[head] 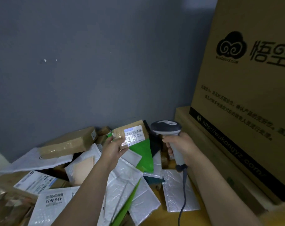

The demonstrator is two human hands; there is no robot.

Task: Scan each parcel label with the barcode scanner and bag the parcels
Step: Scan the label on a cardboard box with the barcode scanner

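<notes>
My left hand [113, 148] grips a small brown cardboard parcel [132, 130] by its lower left corner and holds it up above the pile. Its white label [134, 135] faces me, with a pale light patch across the label's top. My right hand [179, 145] grips the handle of a grey and white barcode scanner [166, 127], whose head sits just right of the parcel, pointing toward it. The scanner's cable [184, 190] hangs down past my right forearm.
A heap of parcels covers the yellow floor: a taped brown box [68, 142], white bubble mailers [125, 180], a green mailer [144, 154], labelled white bags [52, 204]. Large printed cartons [246, 88] stand stacked at the right. A grey wall [89, 62] is behind.
</notes>
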